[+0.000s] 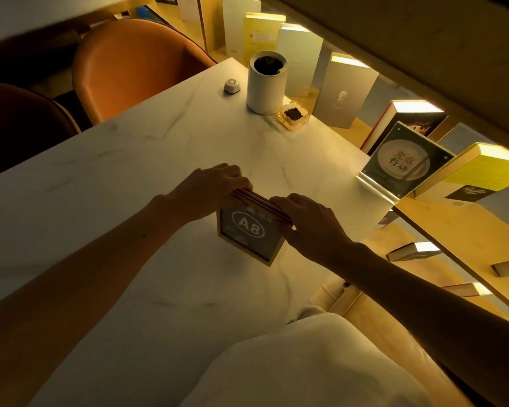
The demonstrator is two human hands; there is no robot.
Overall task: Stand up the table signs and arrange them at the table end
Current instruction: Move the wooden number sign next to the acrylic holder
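Note:
A wooden-framed table sign marked "A8" stands upright near the middle of the white marble table, its face turned toward me. My left hand grips its top left edge and my right hand grips its top right edge. At the table's right edge a clear acrylic sign with a plate picture and Chinese characters stands upright, leaning slightly back.
A white cylindrical bin, a small white call button and a glass ashtray sit at the far end. An orange chair stands at the left. Lit shelves with books run along the right.

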